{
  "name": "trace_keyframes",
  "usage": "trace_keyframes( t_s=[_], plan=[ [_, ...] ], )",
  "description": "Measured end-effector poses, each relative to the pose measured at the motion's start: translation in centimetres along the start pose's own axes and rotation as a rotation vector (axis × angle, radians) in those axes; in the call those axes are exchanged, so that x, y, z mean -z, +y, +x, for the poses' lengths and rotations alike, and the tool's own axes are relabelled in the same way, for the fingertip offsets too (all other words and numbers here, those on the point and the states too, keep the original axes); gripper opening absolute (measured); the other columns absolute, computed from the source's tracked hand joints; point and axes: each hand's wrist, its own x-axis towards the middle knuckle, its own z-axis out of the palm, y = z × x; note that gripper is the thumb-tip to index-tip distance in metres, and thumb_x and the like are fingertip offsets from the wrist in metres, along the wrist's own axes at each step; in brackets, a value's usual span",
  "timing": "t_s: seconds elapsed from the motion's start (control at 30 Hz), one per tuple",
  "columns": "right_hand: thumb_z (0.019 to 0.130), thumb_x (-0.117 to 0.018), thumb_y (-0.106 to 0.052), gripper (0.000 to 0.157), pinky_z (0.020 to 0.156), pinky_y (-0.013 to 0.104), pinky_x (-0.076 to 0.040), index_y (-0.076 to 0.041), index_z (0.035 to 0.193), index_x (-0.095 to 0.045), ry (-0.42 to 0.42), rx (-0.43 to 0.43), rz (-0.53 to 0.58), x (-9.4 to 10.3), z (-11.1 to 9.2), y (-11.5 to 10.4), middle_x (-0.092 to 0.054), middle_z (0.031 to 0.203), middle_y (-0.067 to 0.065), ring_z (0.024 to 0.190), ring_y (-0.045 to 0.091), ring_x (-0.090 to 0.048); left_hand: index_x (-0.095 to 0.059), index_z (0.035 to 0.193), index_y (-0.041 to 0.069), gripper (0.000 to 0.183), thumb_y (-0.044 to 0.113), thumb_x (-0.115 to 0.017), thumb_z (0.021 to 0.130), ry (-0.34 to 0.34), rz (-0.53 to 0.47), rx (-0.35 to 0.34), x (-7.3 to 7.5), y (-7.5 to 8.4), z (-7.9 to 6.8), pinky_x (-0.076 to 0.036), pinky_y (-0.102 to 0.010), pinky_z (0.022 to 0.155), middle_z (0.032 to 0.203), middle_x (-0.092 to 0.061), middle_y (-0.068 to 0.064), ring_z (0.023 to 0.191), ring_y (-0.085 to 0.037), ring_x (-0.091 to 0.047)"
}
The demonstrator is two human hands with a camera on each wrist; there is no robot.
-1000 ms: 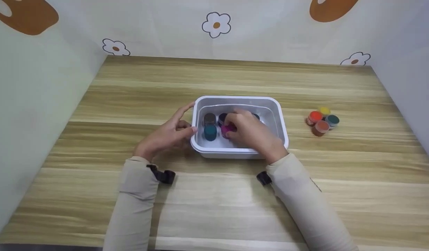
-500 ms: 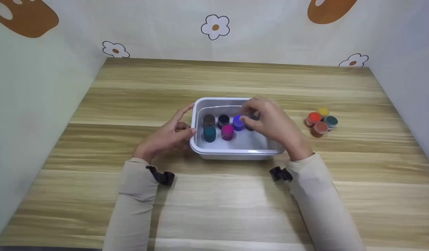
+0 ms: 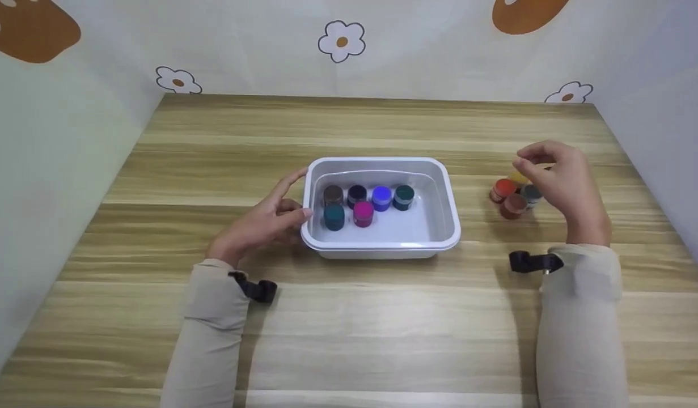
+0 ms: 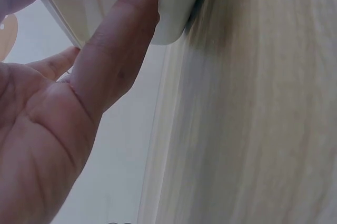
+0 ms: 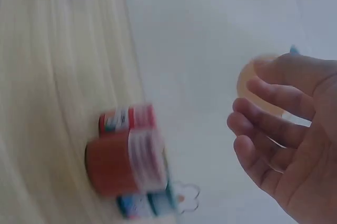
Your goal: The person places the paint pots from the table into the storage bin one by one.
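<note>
A white plastic tub (image 3: 383,246) stands in the middle of the head view. Fingers of my left hand (image 3: 263,224) rest against its left side, thumb and index finger at the rim; the left wrist view shows this hand (image 4: 68,98) with extended fingers against the tub wall (image 4: 176,3). Inside are several small paint jars, among them a magenta jar (image 3: 363,213), a blue jar (image 3: 381,198) and a teal jar (image 3: 334,217). My right hand (image 3: 564,178) hovers over the paint jars at right, holding nothing, its fingers loosely bent. Below it are a red-orange jar (image 3: 503,191) and a brown jar (image 3: 514,206).
A yellow jar (image 3: 517,178) and a dark green jar (image 3: 531,195) complete the cluster right of the tub, the yellow one partly hidden by the hand. The wood-grain table (image 3: 349,340) is bounded by a flower-printed backdrop (image 3: 439,62) behind and pale side walls.
My right hand has left the magenta jar standing in the tub's front row, lifted out and moved right to the outside jars. My left hand stays at the tub's left side.
</note>
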Motion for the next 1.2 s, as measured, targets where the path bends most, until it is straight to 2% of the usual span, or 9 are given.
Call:
trace_keyframes(
  t_s=[0.17,0.33,0.43,0.57,0.7,0.9,0.97,1.07,1.2],
  plan=[
    [0.096,-0.063,-0.034,0.04,0.08,0.018,-0.043,0.0,0.117,-0.067,0.023,-0.074,0.006,0.5,-0.1,2.7,-0.064,0.102,-0.005,0.096,0.004,-0.052,-0.015,0.155,0.046,0.08,0.026,-0.064,0.095,0.01,0.004,0.001,0.1,-0.1,-0.4,-0.057,-0.048,0.087,0.126,-0.054,-0.024,0.105,-0.036,-0.064],
    [0.096,-0.063,-0.027,0.038,0.079,0.015,-0.044,0.001,0.121,-0.065,-0.016,-0.116,0.019,-0.4,0.4,3.7,-0.064,0.115,0.011,0.103,0.01,-0.054,-0.015,0.156,0.044,0.079,0.026,-0.063,0.096,0.014,0.018,-0.009,0.1,-0.1,-0.5,-0.057,-0.048,0.087,0.124,-0.056,-0.024,0.103,-0.036,-0.064],
    [0.095,-0.062,-0.02,0.038,0.089,0.025,-0.046,0.002,0.126,-0.062,-0.076,-0.139,0.036,-1.0,0.9,3.9,-0.059,0.127,0.019,0.115,0.023,-0.054,-0.014,0.157,0.041,0.079,0.026,-0.062,0.096,0.018,0.038,-0.018,0.2,-0.1,-0.3,-0.058,-0.048,0.086,0.124,-0.056,-0.025,0.101,-0.035,-0.064],
    [0.096,-0.061,-0.015,0.036,0.098,0.038,-0.046,0.004,0.126,-0.06,-0.138,-0.12,0.039,-1.6,1.4,4.2,-0.058,0.13,0.027,0.124,0.038,-0.052,-0.013,0.157,0.041,0.079,0.026,-0.062,0.096,0.013,0.051,-0.02,0.2,-0.2,-0.1,-0.058,-0.047,0.084,0.124,-0.056,-0.025,0.1,-0.035,-0.065],
    [0.098,-0.057,-0.014,0.034,0.1,0.041,-0.044,0.004,0.127,-0.06,-0.183,-0.12,0.016,-1.5,1.3,4.5,-0.059,0.13,0.028,0.126,0.038,-0.052,-0.013,0.156,0.043,0.079,0.028,-0.062,0.096,0.004,0.055,-0.014,0.1,0.1,0.1,-0.058,-0.047,0.084,0.125,-0.057,-0.024,0.101,-0.036,-0.065],
    [0.098,-0.054,-0.008,0.033,0.082,0.014,-0.043,0.002,0.129,-0.059,-0.215,-0.14,0.007,-1.3,1.1,4.7,-0.057,0.133,0.027,0.127,0.037,-0.051,-0.013,0.156,0.042,0.078,0.026,-0.061,0.097,-0.003,0.051,-0.016,0.0,0.1,0.3,-0.058,-0.049,0.085,0.125,-0.057,-0.025,0.104,-0.036,-0.065],
    [0.097,-0.056,-0.006,0.034,0.078,0.011,-0.043,0.002,0.13,-0.059,-0.216,-0.137,0.016,-1.4,1.1,4.8,-0.056,0.133,0.027,0.127,0.039,-0.051,-0.012,0.157,0.04,0.078,0.026,-0.061,0.097,-0.005,0.052,-0.017,0.0,0.0,0.4,-0.058,-0.049,0.085,0.125,-0.057,-0.025,0.104,-0.035,-0.065],
    [0.095,-0.058,-0.004,0.033,0.082,0.015,-0.044,0.003,0.128,-0.06,-0.197,-0.12,0.013,-1.5,1.1,4.8,-0.058,0.131,0.026,0.127,0.039,-0.051,-0.012,0.157,0.038,0.079,0.027,-0.061,0.097,-0.006,0.054,-0.02,0.1,-0.2,0.4,-0.057,-0.049,0.086,0.125,-0.058,-0.026,0.104,-0.034,-0.065],
    [0.096,-0.06,-0.008,0.031,0.09,0.028,-0.046,0.003,0.126,-0.061,-0.174,-0.102,-0.014,-1.6,1.0,4.8,-0.06,0.129,0.026,0.127,0.04,-0.051,-0.011,0.157,0.038,0.078,0.027,-0.06,0.097,-0.008,0.048,-0.021,0.1,-0.4,0.5,-0.057,-0.05,0.086,0.125,-0.058,-0.026,0.104,-0.035,-0.064]
  ],
)
